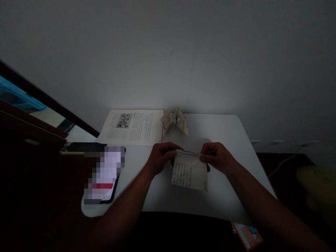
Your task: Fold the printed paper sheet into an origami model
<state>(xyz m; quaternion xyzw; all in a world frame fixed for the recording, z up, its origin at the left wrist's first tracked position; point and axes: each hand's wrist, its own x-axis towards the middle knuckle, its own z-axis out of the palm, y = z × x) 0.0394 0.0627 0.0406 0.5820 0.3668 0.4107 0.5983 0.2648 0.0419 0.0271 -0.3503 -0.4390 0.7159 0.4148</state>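
Note:
A folded sheet of printed paper (189,171) is held over the table between my two hands. My left hand (161,158) pinches its upper left corner, thumb on the near face. At the upper right corner, my right hand (217,156) grips it with the thumb in front and the fingers curled behind. Small lines of print cover the paper's lower left part. Beyond my hands stands another folded paper piece (181,122), with raised, pointed flaps. The fingers behind the held paper are partly hidden.
An open printed book (141,127) lies at the table's back left. A phone (109,175) with a blurred screen rests along the left edge of the white table (223,133). An orange packet (248,236) is low at the right, and a wall rises behind.

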